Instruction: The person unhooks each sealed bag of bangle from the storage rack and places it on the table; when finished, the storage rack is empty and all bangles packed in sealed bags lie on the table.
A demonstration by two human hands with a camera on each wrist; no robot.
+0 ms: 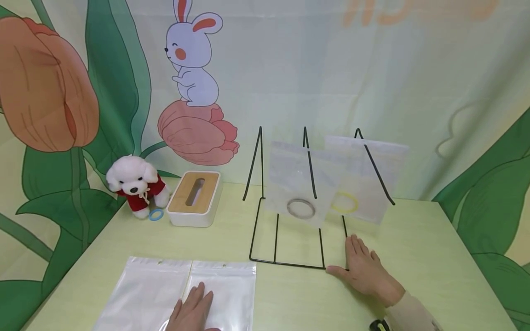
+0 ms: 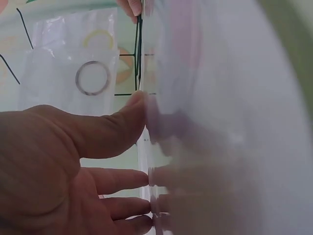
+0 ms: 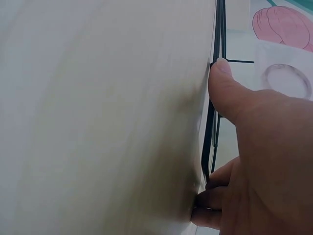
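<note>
My left hand (image 1: 191, 308) rests on a clear zip bag (image 1: 236, 299), its fingers outstretched. A second zip bag (image 1: 141, 289) lies flat to its left. At the front right corner of a black wire rack (image 1: 285, 264) is my right hand (image 1: 366, 271), the thumb touching the front bar and the fingers lying along the right side. Two zip bags hang on the rack's slanted arms: a front bag (image 1: 285, 170) with a dark grey ring (image 1: 301, 208) inside, and one behind (image 1: 385, 170) with a yellow ring (image 1: 345, 202).
At the back left sits a white plush dog (image 1: 136, 177) in red clothing, a light blue ring (image 1: 156, 214) by its feet. Beside it stands a white tissue box (image 1: 194, 197) with a wooden lid. Behind the table (image 1: 298, 299) hangs a printed curtain (image 1: 393, 82).
</note>
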